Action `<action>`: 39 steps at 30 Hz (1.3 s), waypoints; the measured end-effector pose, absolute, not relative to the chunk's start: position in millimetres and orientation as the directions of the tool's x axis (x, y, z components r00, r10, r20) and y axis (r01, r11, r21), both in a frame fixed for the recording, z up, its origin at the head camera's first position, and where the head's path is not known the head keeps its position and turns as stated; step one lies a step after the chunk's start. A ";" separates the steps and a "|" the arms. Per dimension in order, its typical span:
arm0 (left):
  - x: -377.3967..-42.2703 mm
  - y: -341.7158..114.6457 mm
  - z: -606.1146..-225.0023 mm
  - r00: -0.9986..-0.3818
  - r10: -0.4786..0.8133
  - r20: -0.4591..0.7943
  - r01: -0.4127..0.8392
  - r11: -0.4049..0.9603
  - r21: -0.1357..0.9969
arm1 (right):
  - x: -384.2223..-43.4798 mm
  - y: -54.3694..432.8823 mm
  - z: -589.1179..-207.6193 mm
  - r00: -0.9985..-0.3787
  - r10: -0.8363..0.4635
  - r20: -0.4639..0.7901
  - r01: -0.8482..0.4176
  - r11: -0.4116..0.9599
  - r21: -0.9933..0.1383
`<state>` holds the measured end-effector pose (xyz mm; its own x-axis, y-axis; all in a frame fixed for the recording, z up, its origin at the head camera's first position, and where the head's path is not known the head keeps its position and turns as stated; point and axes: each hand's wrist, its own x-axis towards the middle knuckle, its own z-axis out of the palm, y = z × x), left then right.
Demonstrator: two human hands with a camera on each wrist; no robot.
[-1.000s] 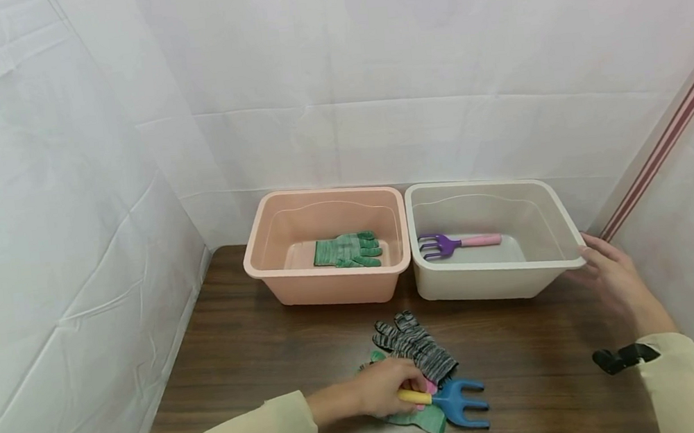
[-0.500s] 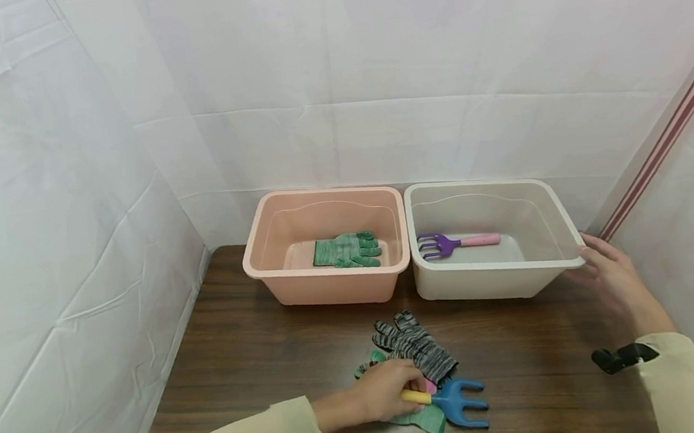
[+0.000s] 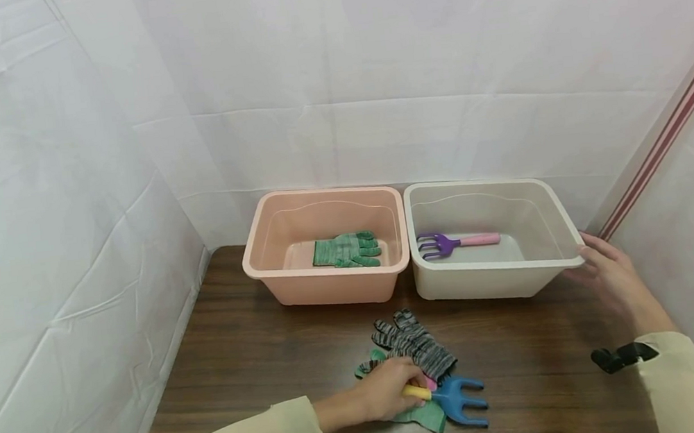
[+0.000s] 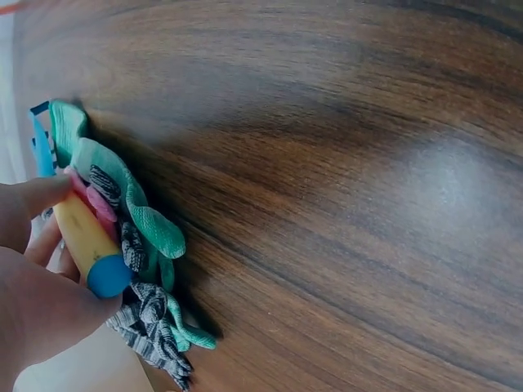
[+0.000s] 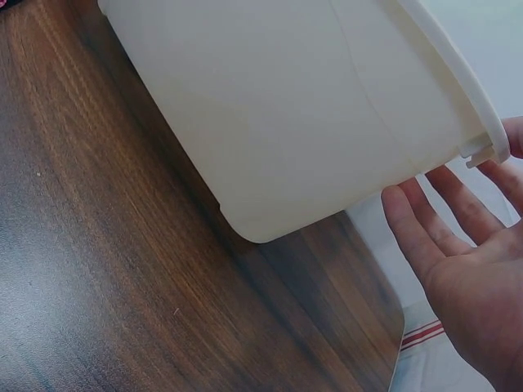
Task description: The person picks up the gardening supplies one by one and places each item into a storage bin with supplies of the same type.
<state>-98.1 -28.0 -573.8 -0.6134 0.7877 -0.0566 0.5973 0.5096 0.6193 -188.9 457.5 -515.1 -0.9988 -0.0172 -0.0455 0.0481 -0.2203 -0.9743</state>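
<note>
My left hand (image 3: 384, 388) grips the yellow handle of a blue three-pronged hand fork (image 3: 461, 399) low over a pile of gloves. In the left wrist view, thumb and fingers close round the yellow handle (image 4: 79, 233) near its blue end cap. Under it lie a green glove (image 3: 425, 416), a black-and-grey knitted glove (image 3: 422, 348) and a pink piece (image 4: 102, 211), mostly covered. At the right end of the white bin (image 3: 485, 282), my right hand (image 3: 616, 274) holds the rim, thumb on top and fingers beneath it outside.
Inside the white bin lies a purple hand fork (image 3: 444, 244) with a pink handle. Beside that bin stands a pink bin (image 3: 329, 289) with a green glove (image 3: 347, 250) in it. Both stand at the back of the brown wooden table (image 3: 242, 366), against white sheeting (image 3: 340, 140).
My left hand and the blue hand fork have shifted very slightly to the right over the gloves. My right hand has stayed at the white bin's rim.
</note>
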 end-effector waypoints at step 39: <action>-140.5 -34.7 -510.9 -0.618 0.777 0.122 0.632 0.398 0.664 | -190.3 459.1 -515.0 -0.999 -0.042 -0.032 0.043 -0.296 -0.954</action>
<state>-140.5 -34.7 -510.9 -0.6178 0.7769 0.1219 0.6322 0.3985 0.6644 -190.3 459.1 -515.0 -0.9986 -0.0420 -0.0315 0.0426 -0.2961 -0.9542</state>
